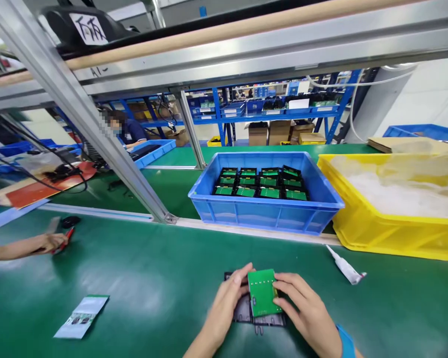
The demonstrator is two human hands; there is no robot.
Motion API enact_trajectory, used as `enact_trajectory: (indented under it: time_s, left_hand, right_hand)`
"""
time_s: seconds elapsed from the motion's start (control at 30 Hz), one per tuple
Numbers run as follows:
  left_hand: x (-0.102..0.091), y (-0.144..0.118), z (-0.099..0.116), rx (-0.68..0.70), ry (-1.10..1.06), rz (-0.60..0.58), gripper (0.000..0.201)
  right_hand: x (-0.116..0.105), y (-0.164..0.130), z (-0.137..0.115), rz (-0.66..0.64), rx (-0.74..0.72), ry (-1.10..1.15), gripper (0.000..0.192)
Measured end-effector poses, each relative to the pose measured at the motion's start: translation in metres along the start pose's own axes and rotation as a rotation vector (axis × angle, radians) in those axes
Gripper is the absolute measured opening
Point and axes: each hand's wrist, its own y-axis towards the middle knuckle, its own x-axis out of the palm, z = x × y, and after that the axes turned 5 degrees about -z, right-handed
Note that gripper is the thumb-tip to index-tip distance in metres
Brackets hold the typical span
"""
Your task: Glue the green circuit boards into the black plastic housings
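Green-matted counter (142, 278) is carrying a flat black plastic housing (246, 311), onto which a small green rectangular circuit board (262, 292) is being pinched by both hands, left hand (224, 303) and right hand (306, 311), best kept square and pressed evenly.

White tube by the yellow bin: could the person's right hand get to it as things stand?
Probably yes. The white tube lies in the open on the green mat, up and right of the right hand, nothing between; that hand now touches the green board.
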Motion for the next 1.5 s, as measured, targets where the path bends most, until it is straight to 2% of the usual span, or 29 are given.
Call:
enact_trajectory:
  time_s: [0.1, 0.13, 0.2, 0.27, 0.33, 0.6, 0.87, 1.1, 1.2, 1.4, 1.5]
  left_hand:
    - [-0.012, 0.000, 0.010, 0.142, 0.461, 0.002, 0.055]
    - [-0.015, 0.000, 0.013, 0.169, 0.622, -0.029, 0.062]
    - [-0.021, -0.002, 0.015, 0.199, 0.865, -0.132, 0.094]
    - [-0.024, -0.003, 0.014, 0.224, 0.979, -0.236, 0.118]
    - [-0.024, -0.002, 0.010, 0.250, 1.025, -0.287, 0.124]
    - [-0.023, 0.003, 0.003, 0.245, 1.107, -0.298, 0.121]
    - [-0.021, 0.005, 0.007, 0.241, 1.173, -0.299, 0.110]
    - [-0.017, 0.005, 0.017, 0.198, 1.392, -0.383, 0.071]
    - [-0.016, 0.004, 0.019, 0.197, 1.454, -0.409, 0.062]
    - [-0.015, 0.003, 0.019, 0.201, 1.512, -0.441, 0.058]
    - [-0.016, 0.002, 0.019, 0.208, 1.497, -0.437, 0.064]
  right_hand:
    - [-0.001, -0.006, 0.005, -0.039, 0.006, -0.072, 0.016]
    - [-0.002, -0.007, 0.006, -0.052, 0.004, -0.088, 0.015]
    - [-0.003, -0.010, 0.006, -0.072, 0.003, -0.115, 0.014]
    - [-0.002, -0.012, 0.006, -0.095, 0.008, -0.136, 0.013]
    - [-0.002, -0.012, 0.004, -0.127, 0.030, -0.144, 0.013]
    - [0.004, -0.013, 0.001, -0.219, 0.104, -0.109, 0.012]
    - [0.006, -0.012, 0.002, -0.230, 0.138, -0.096, 0.013]
    - [0.005, -0.007, -0.001, -0.240, 0.153, -0.092, 0.017]
    - [0.006, -0.003, -0.004, -0.234, 0.140, -0.133, 0.022]
    - [0.008, 0.003, -0.010, -0.199, 0.111, -0.261, 0.013]
    - [0.010, 0.004, -0.010, -0.206, 0.098, -0.315, 0.008]
